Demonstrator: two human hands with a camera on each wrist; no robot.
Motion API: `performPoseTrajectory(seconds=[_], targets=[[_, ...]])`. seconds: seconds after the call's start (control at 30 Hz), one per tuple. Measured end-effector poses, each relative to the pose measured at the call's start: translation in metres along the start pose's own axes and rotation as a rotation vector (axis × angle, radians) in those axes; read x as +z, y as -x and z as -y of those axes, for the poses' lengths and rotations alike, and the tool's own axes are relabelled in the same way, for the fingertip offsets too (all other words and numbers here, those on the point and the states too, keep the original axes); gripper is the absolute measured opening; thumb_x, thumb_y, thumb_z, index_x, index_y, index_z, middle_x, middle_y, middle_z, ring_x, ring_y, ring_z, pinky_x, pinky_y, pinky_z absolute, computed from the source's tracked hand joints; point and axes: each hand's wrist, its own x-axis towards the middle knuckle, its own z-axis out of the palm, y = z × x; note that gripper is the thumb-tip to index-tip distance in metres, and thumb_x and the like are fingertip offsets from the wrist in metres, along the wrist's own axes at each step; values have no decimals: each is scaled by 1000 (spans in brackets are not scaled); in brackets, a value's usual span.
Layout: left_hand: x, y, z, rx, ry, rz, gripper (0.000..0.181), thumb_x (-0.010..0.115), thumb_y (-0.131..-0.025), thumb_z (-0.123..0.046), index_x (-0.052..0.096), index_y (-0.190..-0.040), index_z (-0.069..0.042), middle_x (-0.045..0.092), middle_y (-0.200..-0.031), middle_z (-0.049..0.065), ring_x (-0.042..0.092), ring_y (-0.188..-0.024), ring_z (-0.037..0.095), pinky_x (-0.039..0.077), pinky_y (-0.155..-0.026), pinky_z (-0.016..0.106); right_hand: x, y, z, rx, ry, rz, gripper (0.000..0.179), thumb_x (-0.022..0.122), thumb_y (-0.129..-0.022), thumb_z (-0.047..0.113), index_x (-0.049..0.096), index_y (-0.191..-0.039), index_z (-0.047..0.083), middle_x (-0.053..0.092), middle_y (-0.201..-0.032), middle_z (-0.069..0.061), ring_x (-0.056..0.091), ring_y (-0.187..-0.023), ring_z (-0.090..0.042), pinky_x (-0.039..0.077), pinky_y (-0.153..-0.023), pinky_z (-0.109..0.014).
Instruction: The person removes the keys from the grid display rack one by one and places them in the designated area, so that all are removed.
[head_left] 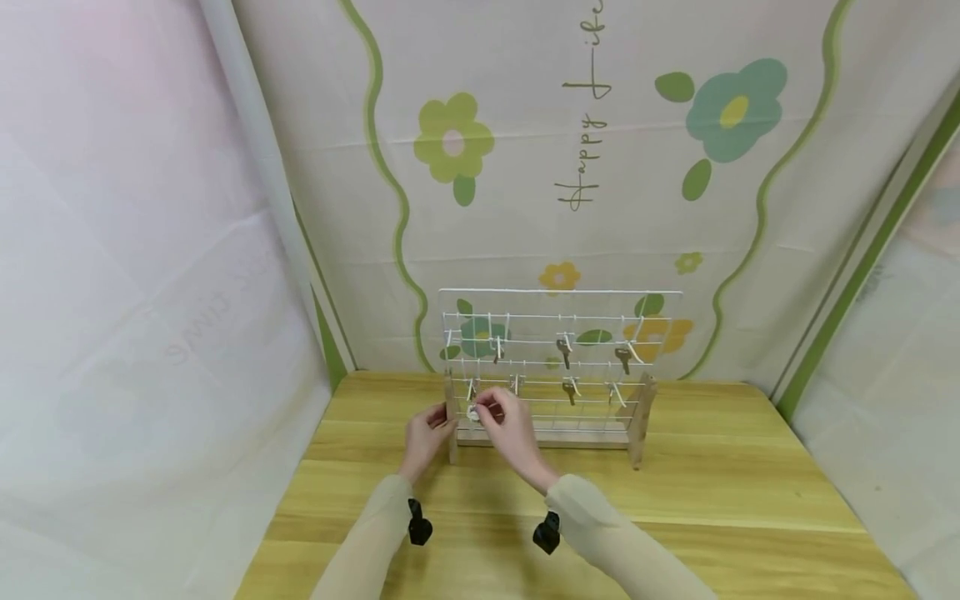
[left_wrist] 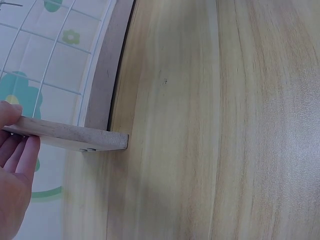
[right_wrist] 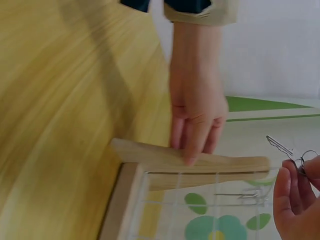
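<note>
My left hand (head_left: 426, 435) grips the left wooden side post (left_wrist: 70, 132) of a white wire grid rack (head_left: 561, 291), thumb on one face and fingers on the other. In the right wrist view, a metal key (right_wrist: 279, 145) on a thin ring (right_wrist: 309, 153) is pinched between the thumb and fingers of my right hand (right_wrist: 300, 202). In the head view that right hand is in front of the rack's lower left part, just below a white hook (head_left: 471, 388). The key's blade sticks out past the fingertips.
Several keys hang from the rack's hooks, including an upper middle key (head_left: 564, 353), an upper right key (head_left: 623, 359) and a lower key (head_left: 570, 392). The rack stands on a wooden table (head_left: 720, 483) before a flowered cloth (head_left: 517, 242). Cloth walls flank both sides.
</note>
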Motion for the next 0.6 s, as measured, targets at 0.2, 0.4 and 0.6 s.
performPoseTrajectory(seconds=[0.2,0.4,0.6], targets=[[-1,-1,3,1,-3,11,39,69,-88,4,62,-125,12,64,-124,33,65,-116,42,61,-92,35,1,17,-29,39,24,67,5,67,-91,1,68,-94,-2,71,-90,-12,70,-74,-28,58,-63,-14],[-2,0,-1,-14,-14,7,39,70,-88,1,62,-125,11,65,-124,31,65,-116,41,62,-92,34,3,31,-52,74,55,149,5,65,-93,2,70,-93,0,72,-87,-11,71,-70,-26,57,-58,-15],[-1,1,-5,-3,-11,8,38,69,-88,4,61,-124,14,64,-123,34,65,-115,43,62,-91,36,8,43,-68,116,92,212,5,67,-92,3,70,-92,0,73,-85,-11,68,-66,-12,55,-55,-12]])
